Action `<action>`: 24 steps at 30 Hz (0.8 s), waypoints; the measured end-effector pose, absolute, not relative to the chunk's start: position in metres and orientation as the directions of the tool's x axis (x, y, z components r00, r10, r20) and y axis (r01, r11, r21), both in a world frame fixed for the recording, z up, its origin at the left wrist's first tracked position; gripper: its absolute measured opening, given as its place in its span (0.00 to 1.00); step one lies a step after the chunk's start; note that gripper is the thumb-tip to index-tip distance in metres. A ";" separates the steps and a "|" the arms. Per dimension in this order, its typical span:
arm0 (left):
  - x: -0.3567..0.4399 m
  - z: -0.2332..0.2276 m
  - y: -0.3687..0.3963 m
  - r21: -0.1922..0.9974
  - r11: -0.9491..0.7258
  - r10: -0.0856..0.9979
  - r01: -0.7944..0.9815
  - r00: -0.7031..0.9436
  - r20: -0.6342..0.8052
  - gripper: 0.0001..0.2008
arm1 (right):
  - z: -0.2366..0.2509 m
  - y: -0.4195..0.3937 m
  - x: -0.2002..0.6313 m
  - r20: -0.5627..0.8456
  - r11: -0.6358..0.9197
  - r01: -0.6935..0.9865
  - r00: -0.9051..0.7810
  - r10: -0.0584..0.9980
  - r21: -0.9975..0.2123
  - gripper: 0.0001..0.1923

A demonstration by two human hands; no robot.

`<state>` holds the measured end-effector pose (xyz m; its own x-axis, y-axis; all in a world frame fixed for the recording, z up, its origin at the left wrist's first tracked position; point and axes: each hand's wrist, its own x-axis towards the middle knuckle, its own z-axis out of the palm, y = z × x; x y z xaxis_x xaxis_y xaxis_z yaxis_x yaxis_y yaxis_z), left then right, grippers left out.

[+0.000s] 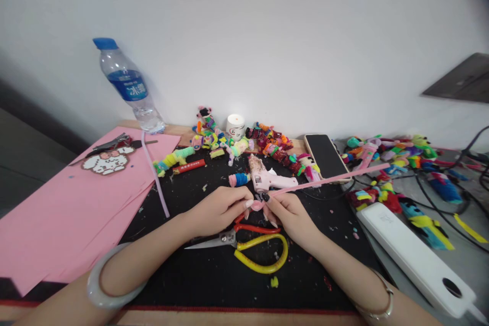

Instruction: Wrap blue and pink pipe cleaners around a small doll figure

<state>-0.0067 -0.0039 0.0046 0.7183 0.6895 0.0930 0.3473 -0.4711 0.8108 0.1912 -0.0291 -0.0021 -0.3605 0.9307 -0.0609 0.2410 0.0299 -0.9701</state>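
Note:
Both hands meet over the middle of a black mat (214, 275). My left hand (219, 209) and my right hand (288, 214) pinch the near end of a long pink pipe cleaner (328, 179), which is curled into a small loop between the fingertips. Its free end runs up and to the right, over a phone. Just below the hands lie scissors (248, 244) with yellow and red handles. A pink glue gun (267, 177) lies just beyond the fingers.
A water bottle (128, 86) stands at the back left beside pink paper sheets (69, 209) carrying a bead figure (107, 161). Small pipe-cleaner figures (267, 145) line the wall and spread right among cables. A phone (326, 155), a white power strip (412, 257) and a small white jar (235, 126) are nearby.

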 end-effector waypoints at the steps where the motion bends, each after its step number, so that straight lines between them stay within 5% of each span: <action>1: -0.007 0.005 -0.004 0.822 -0.446 0.706 0.354 0.703 0.081 0.11 | -0.002 -0.029 0.191 -0.062 0.018 0.217 -0.355 0.933 -0.976 0.22; 12: -0.007 0.003 -0.002 0.901 -0.323 0.778 0.290 0.623 0.078 0.14 | -0.007 -0.027 0.191 -0.112 -0.125 -0.029 -0.270 0.956 -0.992 0.21; 24: -0.005 0.004 -0.003 0.940 -0.219 0.799 0.261 0.601 0.020 0.13 | 0.001 -0.028 0.188 -0.026 -0.028 -0.002 -0.349 0.937 -1.000 0.18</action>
<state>-0.0049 -0.0030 0.0038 0.6006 0.7993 0.0198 0.2606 -0.2191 0.9403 0.1885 -0.0283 0.0005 -0.3494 0.9366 -0.0259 -0.0017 -0.0283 -0.9996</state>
